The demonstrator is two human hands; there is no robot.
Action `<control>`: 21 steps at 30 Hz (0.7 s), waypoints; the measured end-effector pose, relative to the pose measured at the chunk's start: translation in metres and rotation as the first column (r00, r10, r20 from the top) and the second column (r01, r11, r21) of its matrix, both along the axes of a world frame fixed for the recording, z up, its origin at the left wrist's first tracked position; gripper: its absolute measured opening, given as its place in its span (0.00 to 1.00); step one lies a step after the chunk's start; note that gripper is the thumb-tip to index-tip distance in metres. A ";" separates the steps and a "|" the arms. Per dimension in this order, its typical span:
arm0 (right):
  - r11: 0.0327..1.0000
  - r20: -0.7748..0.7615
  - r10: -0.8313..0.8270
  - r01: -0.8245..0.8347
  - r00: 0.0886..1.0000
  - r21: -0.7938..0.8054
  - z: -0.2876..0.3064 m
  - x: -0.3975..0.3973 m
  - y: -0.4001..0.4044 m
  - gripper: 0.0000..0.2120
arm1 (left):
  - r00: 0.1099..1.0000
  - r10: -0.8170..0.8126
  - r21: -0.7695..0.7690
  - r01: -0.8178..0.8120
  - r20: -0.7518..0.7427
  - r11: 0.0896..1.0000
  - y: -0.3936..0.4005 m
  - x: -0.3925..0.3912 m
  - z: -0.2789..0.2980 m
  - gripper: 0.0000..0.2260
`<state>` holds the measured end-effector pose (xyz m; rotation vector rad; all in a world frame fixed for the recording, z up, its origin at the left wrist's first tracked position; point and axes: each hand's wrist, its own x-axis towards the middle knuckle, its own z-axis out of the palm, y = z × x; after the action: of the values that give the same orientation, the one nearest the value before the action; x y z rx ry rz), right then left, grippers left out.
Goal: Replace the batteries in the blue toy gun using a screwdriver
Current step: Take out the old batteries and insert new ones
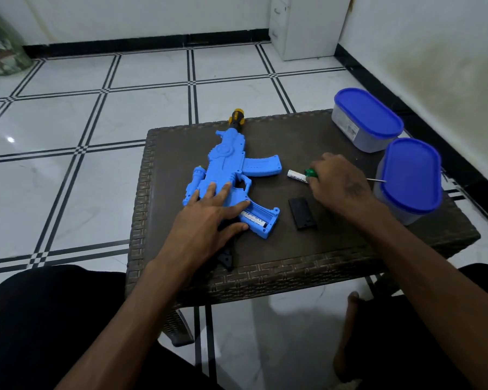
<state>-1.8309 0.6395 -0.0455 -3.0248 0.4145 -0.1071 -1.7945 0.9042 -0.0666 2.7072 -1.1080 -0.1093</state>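
From the head camera, the blue toy gun [226, 175] lies on the dark wicker table [335, 249]. It looks like light, hard plastic. The left hand [209, 209] rests flat on it, fingers spread. One battery [254, 218] sits in the open grip. The right hand [340, 182] curls over the green screwdriver [310, 173], beside a loose battery [296, 175]. Two blue-lidded tubs [366, 119] stay closed, so I cannot tell what is inside.
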 end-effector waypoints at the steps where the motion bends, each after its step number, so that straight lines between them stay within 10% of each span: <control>1: 1.000 0.020 0.008 -0.008 1.000 -0.009 0.003 -0.001 0.002 0.13 | 1.000 -0.005 -0.001 0.005 0.007 1.000 0.000 0.000 0.000 0.25; 6: 0.965 0.207 0.106 -0.151 0.972 0.215 0.034 -0.015 0.031 0.11 | 1.000 -0.019 0.001 0.019 0.022 1.000 0.001 0.000 -0.005 0.26; 11: 0.691 0.447 0.120 -0.398 0.887 0.604 0.044 -0.038 0.063 0.07 | 0.998 0.040 -0.008 -0.040 -0.038 0.999 -0.004 -0.001 0.000 0.21; 16: 0.381 0.457 -0.002 -0.422 0.889 0.823 0.026 -0.039 0.075 0.04 | 0.998 0.038 -0.041 -0.041 -0.054 0.998 -0.004 -0.002 -0.001 0.19; 21: 0.299 0.421 -0.045 -0.390 0.906 0.871 0.018 -0.040 0.078 0.03 | 0.996 0.049 -0.076 -0.054 -0.069 0.996 -0.005 -0.003 -0.001 0.18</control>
<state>-1.8708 0.7172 -0.0278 -1.7316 0.0223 -0.2936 -1.7977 0.8996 -0.0676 2.6401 -1.0019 -0.1450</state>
